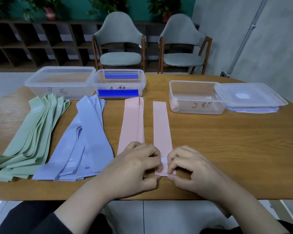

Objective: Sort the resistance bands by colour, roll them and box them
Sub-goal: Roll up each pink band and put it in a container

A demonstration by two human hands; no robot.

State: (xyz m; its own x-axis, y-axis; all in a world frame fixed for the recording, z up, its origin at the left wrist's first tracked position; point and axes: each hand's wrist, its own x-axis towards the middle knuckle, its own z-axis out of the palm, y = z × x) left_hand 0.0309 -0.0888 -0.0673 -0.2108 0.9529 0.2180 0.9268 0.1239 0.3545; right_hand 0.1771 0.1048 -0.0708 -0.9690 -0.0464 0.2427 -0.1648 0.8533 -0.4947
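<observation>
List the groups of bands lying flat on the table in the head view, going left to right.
Green bands → blue bands → pink stack → single pink band, its near end pinched by left hand and right hand.

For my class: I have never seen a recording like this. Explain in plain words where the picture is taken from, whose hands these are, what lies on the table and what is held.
There is no machine: a camera worn on a person's head looks down at their own hands. On the table lie green bands, blue bands and a pink pile, with clear boxes behind. The left hand and right hand pinch the near end of a single pink band.
</observation>
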